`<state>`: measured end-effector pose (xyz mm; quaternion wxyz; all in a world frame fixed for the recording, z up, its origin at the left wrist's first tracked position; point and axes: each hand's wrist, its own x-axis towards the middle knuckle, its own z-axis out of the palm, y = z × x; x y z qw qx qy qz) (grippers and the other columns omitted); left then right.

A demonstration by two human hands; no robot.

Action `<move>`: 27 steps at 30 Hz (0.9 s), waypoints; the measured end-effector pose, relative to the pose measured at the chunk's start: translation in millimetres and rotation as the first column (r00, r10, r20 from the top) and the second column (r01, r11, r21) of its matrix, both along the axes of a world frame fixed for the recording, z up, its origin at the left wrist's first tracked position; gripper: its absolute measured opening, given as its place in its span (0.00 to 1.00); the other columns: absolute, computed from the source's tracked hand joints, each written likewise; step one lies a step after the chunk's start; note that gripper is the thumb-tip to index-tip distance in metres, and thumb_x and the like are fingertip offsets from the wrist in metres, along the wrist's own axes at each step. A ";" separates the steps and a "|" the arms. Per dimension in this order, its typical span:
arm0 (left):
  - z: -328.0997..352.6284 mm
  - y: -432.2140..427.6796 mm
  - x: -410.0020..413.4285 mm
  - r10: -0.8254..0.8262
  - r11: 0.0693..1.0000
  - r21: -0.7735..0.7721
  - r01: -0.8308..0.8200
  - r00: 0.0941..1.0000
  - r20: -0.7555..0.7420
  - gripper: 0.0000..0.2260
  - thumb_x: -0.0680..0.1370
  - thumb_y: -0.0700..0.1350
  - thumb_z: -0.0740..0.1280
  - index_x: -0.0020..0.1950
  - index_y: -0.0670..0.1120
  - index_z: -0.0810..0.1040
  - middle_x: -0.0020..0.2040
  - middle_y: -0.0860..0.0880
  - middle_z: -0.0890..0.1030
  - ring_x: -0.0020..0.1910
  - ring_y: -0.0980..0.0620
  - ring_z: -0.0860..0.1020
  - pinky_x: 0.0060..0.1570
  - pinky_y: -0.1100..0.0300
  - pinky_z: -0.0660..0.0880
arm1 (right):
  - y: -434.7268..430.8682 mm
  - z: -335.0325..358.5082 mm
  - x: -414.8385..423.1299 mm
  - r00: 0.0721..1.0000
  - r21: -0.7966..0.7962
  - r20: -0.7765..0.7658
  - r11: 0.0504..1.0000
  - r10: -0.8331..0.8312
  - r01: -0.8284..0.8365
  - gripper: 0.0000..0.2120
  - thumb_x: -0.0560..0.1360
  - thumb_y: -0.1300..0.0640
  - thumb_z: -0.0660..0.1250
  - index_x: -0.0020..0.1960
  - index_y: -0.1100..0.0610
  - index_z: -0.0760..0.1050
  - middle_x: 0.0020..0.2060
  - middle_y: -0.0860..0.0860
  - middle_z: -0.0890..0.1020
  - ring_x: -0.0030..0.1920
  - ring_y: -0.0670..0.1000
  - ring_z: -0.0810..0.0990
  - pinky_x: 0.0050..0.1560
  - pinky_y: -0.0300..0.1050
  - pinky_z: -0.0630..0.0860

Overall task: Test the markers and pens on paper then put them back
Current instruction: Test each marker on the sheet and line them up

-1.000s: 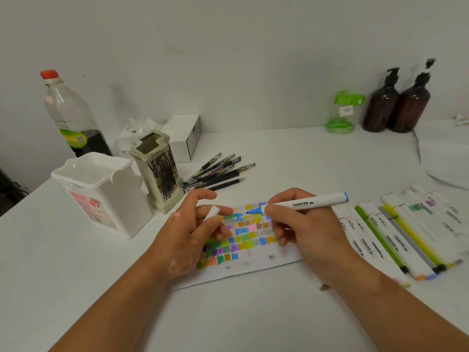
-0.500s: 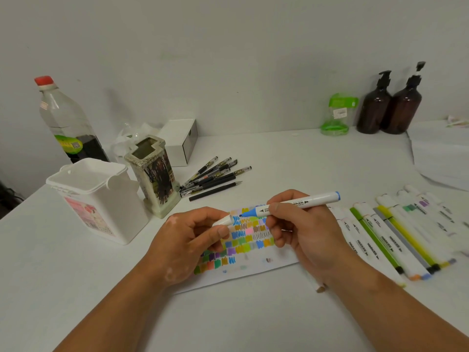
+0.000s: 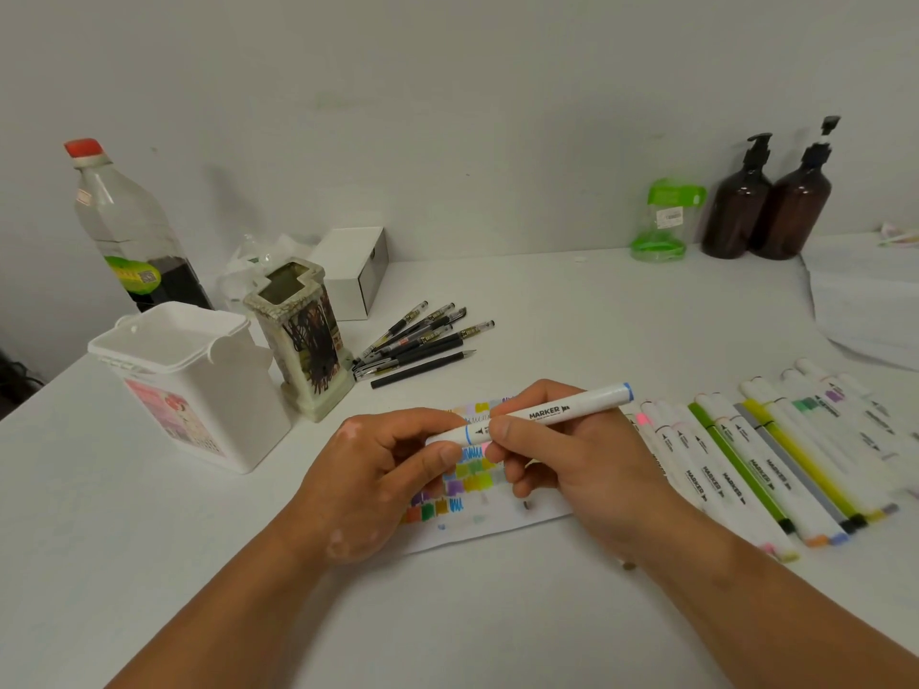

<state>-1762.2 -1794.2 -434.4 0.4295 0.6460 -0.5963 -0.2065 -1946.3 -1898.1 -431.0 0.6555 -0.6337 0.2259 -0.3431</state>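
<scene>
Both forearms bare up to frame edge; left hand (image 3: 373,482), right hand (image 3: 584,467) bare too; fingernails short, plain.

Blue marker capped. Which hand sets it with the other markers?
Right, probably: the right hand grips the blue marker by its barrel, beside the marker row; the left hand only pinches the cap.

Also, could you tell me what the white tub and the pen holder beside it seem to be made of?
The white tub looks like thin, smooth moulded plastic with a faint sheen. The pen holder looks like glazed ceramic: thick walls, glossy mottled surface; resin is possible.
</scene>
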 end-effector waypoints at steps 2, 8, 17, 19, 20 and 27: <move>-0.6 0.3 0.2 -0.017 1.000 -0.013 0.017 1.000 0.002 0.13 0.73 0.59 0.64 0.56 0.62 0.81 0.43 0.63 0.84 0.41 0.57 0.83 0.35 0.69 0.77 | 1.6 1.3 -0.3 1.000 -0.007 0.006 1.000 0.000 0.000 0.02 0.72 0.56 0.73 0.41 0.50 0.84 0.35 0.55 0.85 0.33 0.50 0.82 0.33 0.41 0.78; -4.6 -4.9 6.9 -0.009 1.000 -0.023 0.010 0.999 0.041 0.10 0.76 0.56 0.64 0.55 0.64 0.80 0.48 0.64 0.83 0.48 0.60 0.82 0.41 0.67 0.78 | -4.7 5.2 -9.0 0.994 -0.035 -0.043 0.994 0.104 -0.105 0.07 0.73 0.51 0.74 0.49 0.51 0.84 0.42 0.58 0.86 0.38 0.52 0.82 0.37 0.45 0.80; -16.5 -11.1 8.8 -0.026 0.997 -0.069 0.043 0.973 0.230 0.12 0.74 0.55 0.66 0.55 0.65 0.80 0.49 0.64 0.79 0.50 0.59 0.77 0.43 0.73 0.72 | -7.6 27.6 -28.8 0.816 -0.121 -0.561 0.962 0.137 -0.245 0.09 0.74 0.47 0.73 0.51 0.49 0.81 0.42 0.49 0.89 0.35 0.46 0.81 0.39 0.42 0.78; -19.6 -11.6 15.8 0.038 0.999 -0.030 -0.031 0.964 0.262 0.17 0.70 0.60 0.67 0.59 0.66 0.78 0.50 0.63 0.78 0.51 0.60 0.76 0.47 0.70 0.72 | -1.0 23.4 -26.6 0.764 -0.258 -0.643 0.955 -0.055 -0.149 0.08 0.71 0.49 0.75 0.49 0.47 0.81 0.37 0.43 0.87 0.32 0.41 0.81 0.40 0.45 0.80; -20.3 -12.2 21.2 0.075 0.997 0.008 -0.080 0.957 0.281 0.20 0.68 0.63 0.68 0.60 0.65 0.77 0.51 0.64 0.77 0.51 0.61 0.76 0.49 0.67 0.72 | -0.7 21.2 -29.8 0.746 -0.327 -0.645 0.942 -0.166 -0.073 0.07 0.70 0.49 0.75 0.47 0.46 0.81 0.35 0.42 0.86 0.30 0.39 0.80 0.37 0.43 0.80; -24.6 -12.9 28.8 -0.004 0.978 0.184 -0.098 0.875 0.484 0.26 0.66 0.72 0.65 0.59 0.63 0.79 0.61 0.62 0.74 0.60 0.57 0.71 0.61 0.51 0.73 | -42.1 12.0 -112.6 0.328 -0.711 -0.619 0.687 -0.713 0.150 0.05 0.73 0.48 0.71 0.47 0.47 0.80 0.36 0.44 0.81 0.34 0.43 0.78 0.32 0.39 0.72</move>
